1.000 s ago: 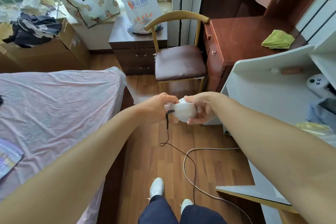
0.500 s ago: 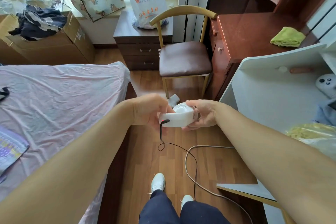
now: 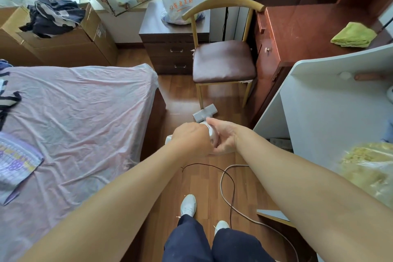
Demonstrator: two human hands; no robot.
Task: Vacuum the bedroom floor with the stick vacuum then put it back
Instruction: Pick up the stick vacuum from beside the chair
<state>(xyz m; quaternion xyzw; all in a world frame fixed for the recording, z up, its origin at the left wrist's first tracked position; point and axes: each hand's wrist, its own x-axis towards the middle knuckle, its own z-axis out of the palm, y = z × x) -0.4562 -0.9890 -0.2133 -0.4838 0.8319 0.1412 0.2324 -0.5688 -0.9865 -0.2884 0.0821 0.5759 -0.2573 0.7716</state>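
Note:
Both of my hands hold the white body of the stick vacuum [image 3: 213,134] over the wooden floor [image 3: 202,176]. My left hand [image 3: 191,139] covers its top and left side. My right hand [image 3: 223,137] cups its right side. Most of the body is hidden under my hands. The grey floor head [image 3: 205,113] rests on the boards just beyond my hands, by the chair's front leg. A thin black cord [image 3: 212,168] and a thicker grey cable [image 3: 223,187] trail across the floor below my hands.
A bed with a pink sheet [image 3: 74,123] fills the left. A brown-seated chair [image 3: 223,59] stands ahead, a dark drawer unit [image 3: 170,49] behind it. A red-brown desk [image 3: 297,34] and a white desk [image 3: 319,102] line the right. My white shoes [image 3: 188,205] stand on the narrow floor strip.
The vacuum body has come lower and farther forward, and the floor head now shows on the floor. My left hand has slid over the top of the body. The view has tilted down.

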